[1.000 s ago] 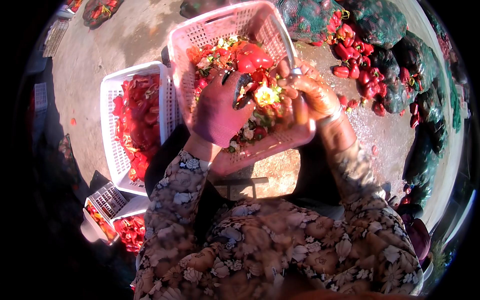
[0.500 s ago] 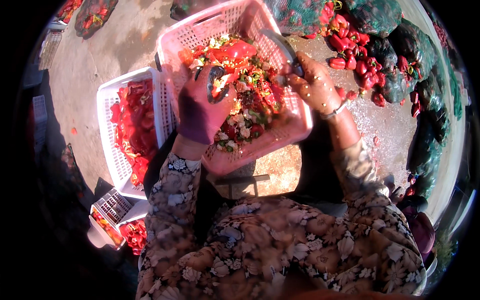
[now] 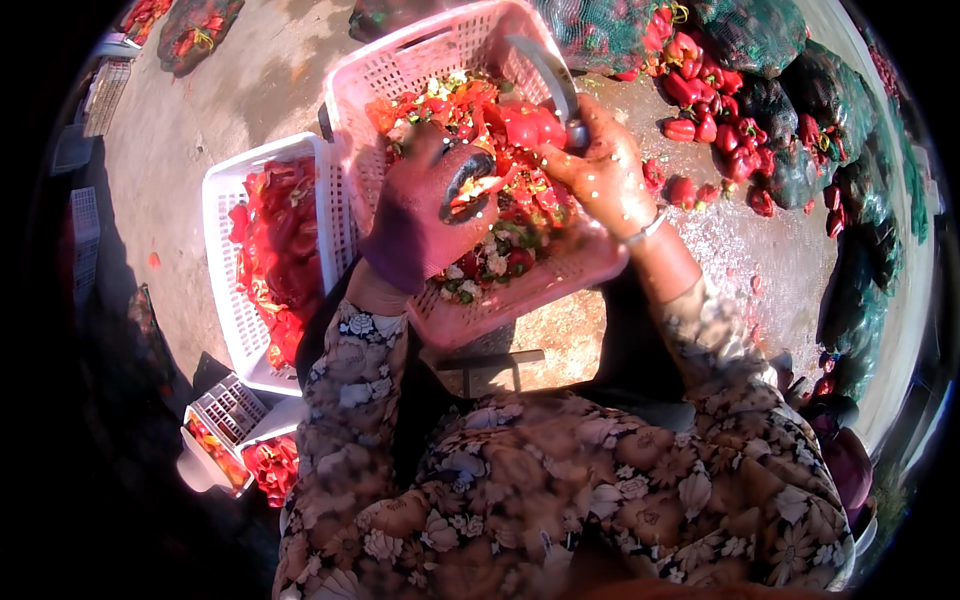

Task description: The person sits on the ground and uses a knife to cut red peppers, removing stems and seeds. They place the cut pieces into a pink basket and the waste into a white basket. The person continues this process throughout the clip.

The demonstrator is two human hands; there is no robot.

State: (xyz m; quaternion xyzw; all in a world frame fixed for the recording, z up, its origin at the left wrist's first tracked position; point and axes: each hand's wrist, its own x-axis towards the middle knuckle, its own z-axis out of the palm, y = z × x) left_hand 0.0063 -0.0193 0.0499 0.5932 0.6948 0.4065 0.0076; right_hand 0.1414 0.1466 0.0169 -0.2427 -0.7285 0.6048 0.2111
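Note:
My left hand (image 3: 425, 210), in a pink glove with dark-coated fingertips, is curled round a red and pale pepper scrap (image 3: 478, 188) over the left half of a pink slatted basket (image 3: 480, 325). My right hand (image 3: 600, 170), bare and dotted with seeds, grips a knife at the basket's right side, its curved blade (image 3: 555, 75) pointing up toward the back rim. A red pepper piece (image 3: 525, 125) is between the hands, just by my right thumb; whether I touch it I cannot tell. Chopped red peppers, pale cores and green stems (image 3: 495, 255) lie in the basket.
A white basket (image 3: 220, 255) of cut red peppers stands left, with smaller crates (image 3: 225, 410) below it. Green mesh sacks (image 3: 750, 40) and loose whole peppers (image 3: 735, 155) lie along the right on concrete (image 3: 180, 120). A person's purple-clad part (image 3: 848, 465) shows at lower right.
Since half a second ago my left hand has shifted slightly right and my right hand has moved inward with the knife. A red pepper piece now sits closer to my right thumb.

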